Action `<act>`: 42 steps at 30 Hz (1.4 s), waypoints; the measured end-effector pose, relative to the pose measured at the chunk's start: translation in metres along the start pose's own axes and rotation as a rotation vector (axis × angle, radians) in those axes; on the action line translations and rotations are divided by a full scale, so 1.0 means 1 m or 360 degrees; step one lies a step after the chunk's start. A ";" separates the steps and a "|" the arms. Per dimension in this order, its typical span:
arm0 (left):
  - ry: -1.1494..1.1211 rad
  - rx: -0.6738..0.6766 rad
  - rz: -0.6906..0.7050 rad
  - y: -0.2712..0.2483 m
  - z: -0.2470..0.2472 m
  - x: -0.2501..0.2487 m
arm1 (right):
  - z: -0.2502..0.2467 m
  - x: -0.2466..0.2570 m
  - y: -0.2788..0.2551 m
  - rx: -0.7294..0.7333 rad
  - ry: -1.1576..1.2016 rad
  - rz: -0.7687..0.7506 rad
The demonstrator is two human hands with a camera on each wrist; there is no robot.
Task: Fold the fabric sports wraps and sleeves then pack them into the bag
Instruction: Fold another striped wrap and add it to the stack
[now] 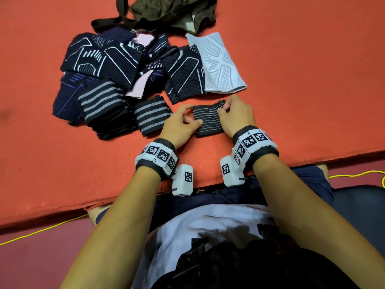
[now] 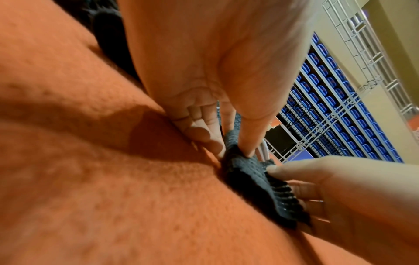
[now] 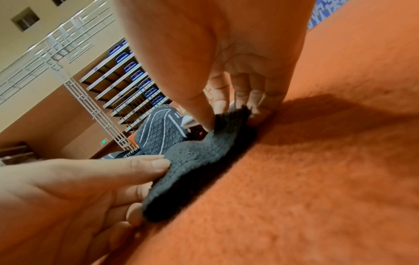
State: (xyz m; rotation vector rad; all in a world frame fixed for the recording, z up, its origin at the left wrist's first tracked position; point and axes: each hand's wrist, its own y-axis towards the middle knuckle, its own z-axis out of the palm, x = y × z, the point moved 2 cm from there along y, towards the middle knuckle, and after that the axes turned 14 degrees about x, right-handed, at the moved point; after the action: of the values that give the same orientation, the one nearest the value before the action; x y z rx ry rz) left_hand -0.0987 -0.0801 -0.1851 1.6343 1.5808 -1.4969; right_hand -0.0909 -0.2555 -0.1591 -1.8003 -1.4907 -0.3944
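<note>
A small black wrap [image 1: 209,120] with thin grey stripes lies flat on the orange mat [image 1: 302,80] right in front of me. My left hand [image 1: 192,122] pinches its left edge, thumb on top. My right hand [image 1: 221,110] pinches its far right corner. In the left wrist view my left hand [image 2: 229,143] presses its thumb into the wrap [image 2: 256,181]. In the right wrist view my right hand [image 3: 229,114] lifts a corner of the wrap [image 3: 192,161] slightly. The olive bag [image 1: 173,11] lies open at the far edge.
A folded striped wrap [image 1: 153,115] lies just left of my hands. Beyond it is a heap of dark patterned sleeves [image 1: 100,65]. A white sleeve [image 1: 216,63] lies beside a dark diamond-patterned sleeve [image 1: 183,78]. The mat's near edge [image 1: 208,184] runs under my wrists.
</note>
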 end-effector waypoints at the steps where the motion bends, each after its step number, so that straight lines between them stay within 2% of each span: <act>1: 0.0043 -0.0006 -0.0011 0.000 0.001 -0.002 | 0.000 0.000 0.001 0.0013 0.0024 0.0001; 6: 0.0077 -0.0098 0.0032 -0.009 0.004 -0.015 | 0.000 -0.002 0.003 0.0039 0.0155 0.0000; 10: 0.0062 -0.0254 0.0155 -0.020 -0.014 -0.033 | 0.000 0.016 0.009 0.0080 0.0277 -0.0163; 13: 0.0090 -0.0453 0.0202 -0.032 -0.044 -0.040 | 0.004 0.043 0.015 0.0132 0.0352 -0.0334; 18: 0.0423 -0.0704 0.0025 -0.048 -0.086 -0.026 | 0.030 0.088 0.020 0.0379 0.0267 -0.0564; 21: 0.0838 -0.0674 -0.0096 -0.050 -0.089 -0.019 | 0.049 0.100 0.024 0.0416 0.0172 -0.0579; 23: 0.0947 -0.0664 -0.0147 -0.050 -0.085 -0.017 | 0.057 0.100 0.026 0.0414 0.0102 -0.0562; 27: 0.0975 -0.0609 -0.0254 -0.043 -0.078 -0.016 | 0.064 0.091 0.031 0.0476 0.0005 -0.0524; 37: 0.1022 -0.0626 -0.0273 -0.037 -0.081 -0.022 | 0.081 0.104 0.034 0.0726 0.0223 -0.0647; 42: 0.1022 -0.0639 -0.0164 -0.038 -0.087 -0.024 | 0.084 0.109 0.040 0.0649 0.0313 -0.0614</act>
State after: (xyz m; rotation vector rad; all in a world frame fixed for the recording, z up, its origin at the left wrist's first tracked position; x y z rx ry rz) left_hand -0.0932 -0.0064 -0.1217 1.9006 2.1454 -0.6325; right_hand -0.0418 -0.1208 -0.1576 -1.1265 -1.6375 -0.4063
